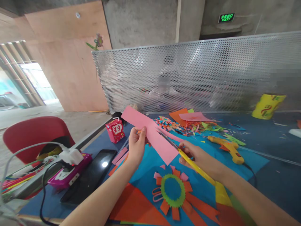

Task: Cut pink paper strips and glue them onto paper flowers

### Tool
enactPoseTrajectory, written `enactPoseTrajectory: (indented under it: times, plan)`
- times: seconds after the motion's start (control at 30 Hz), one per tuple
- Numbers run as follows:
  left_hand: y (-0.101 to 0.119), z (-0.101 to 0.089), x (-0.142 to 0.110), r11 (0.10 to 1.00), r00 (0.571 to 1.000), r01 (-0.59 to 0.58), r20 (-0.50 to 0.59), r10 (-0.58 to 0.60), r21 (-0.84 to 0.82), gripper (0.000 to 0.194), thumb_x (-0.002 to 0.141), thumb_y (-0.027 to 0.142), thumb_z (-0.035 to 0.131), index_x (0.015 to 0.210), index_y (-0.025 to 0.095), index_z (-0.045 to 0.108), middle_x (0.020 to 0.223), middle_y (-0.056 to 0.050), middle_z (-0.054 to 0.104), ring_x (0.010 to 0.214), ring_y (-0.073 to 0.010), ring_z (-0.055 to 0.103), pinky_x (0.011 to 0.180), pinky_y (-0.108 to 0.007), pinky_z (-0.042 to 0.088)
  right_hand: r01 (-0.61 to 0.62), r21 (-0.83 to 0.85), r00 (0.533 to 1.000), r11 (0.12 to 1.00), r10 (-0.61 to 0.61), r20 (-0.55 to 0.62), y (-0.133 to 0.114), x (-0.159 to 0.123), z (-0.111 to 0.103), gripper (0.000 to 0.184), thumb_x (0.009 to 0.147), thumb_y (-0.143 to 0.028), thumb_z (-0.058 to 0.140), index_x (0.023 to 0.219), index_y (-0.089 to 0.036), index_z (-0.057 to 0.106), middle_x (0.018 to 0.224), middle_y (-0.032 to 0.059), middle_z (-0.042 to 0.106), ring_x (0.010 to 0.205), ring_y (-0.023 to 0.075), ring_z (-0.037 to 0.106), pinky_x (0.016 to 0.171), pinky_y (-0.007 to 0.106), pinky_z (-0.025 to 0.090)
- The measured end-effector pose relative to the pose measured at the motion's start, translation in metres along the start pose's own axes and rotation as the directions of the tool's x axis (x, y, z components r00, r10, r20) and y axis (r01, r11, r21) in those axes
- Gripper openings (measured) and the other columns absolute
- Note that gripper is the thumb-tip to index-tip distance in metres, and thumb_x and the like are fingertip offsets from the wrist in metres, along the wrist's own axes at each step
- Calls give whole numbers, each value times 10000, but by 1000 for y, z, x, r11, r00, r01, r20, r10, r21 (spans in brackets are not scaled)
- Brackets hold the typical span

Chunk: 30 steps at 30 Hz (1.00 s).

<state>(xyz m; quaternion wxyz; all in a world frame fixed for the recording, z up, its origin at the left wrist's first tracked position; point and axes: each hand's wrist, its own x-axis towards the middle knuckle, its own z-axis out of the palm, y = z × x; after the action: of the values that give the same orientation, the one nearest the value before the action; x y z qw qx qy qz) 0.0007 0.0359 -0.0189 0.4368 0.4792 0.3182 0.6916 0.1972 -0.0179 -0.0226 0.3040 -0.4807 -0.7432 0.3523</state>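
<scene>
My left hand (pixel 137 142) pinches a pink sheet (pixel 136 118) between thumb and fingers, above the table. My right hand (pixel 197 157) is closed on scissors (pixel 192 164) with yellow handles, and their grey blades lie across the pink sheet. A narrow pink strip curls away along the cut side toward my right fingers. Below the hands, a flower of cut pieces (pixel 162 190) lies on a blue sheet (pixel 145 171). It has a blue centre, a jagged green ring, orange and pink petals and loops at its left.
A yellow glue gun (pixel 227 147) with a cord lies at right. Behind it are colourful scraps (pixel 207 127) and a layered flower (pixel 164 122). At left are a red drink box (pixel 114 130), a dark phone or tablet (pixel 90 175) and a purple power strip (pixel 70 172). A perforated metal screen (pixel 199 72) borders the table.
</scene>
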Motion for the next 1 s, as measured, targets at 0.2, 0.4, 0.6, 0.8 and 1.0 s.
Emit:
enactPoseTrajectory:
  times: [0.2,0.4,0.6,0.8,1.0]
  plan:
    - [0,0,-1,994,997,-80,1,80,75,223,745,349,551,741,210,377,415,98,475,325,-78,455,341,-177,392,15,-61,1000,998,-14,8,2,-1,-1,294,749,-467,524,825,-205,414,643,-46,420,579,99,387,494,209,328]
    - [0,-1,-1,988,993,-120,7,120,99,207,754,322,548,743,215,371,416,103,477,319,-80,454,336,-179,395,8,-76,1000,997,-6,26,5,0,-1,302,755,-484,507,817,-213,387,647,-49,434,575,103,393,496,213,316]
    - [2,0,-2,989,993,-116,8,115,89,197,760,324,537,749,210,376,418,100,474,326,-81,457,343,-182,394,7,-70,1000,998,-6,19,0,0,-2,274,762,-463,500,794,-216,386,577,-65,415,501,85,351,435,200,269]
    - [1,0,-2,990,993,-116,4,116,77,213,755,345,544,737,210,380,413,95,483,328,-83,466,350,-180,389,-42,-12,999,999,42,33,-4,-1,-2,271,749,-448,524,779,-220,380,540,-82,391,427,60,327,381,187,258]
    - [1,-2,-1,991,994,-110,6,110,72,204,754,337,546,738,217,381,409,100,478,322,-85,459,342,-185,392,-51,10,998,999,50,32,-7,-1,-2,240,745,-401,529,761,-218,374,504,-99,387,365,39,287,353,180,240]
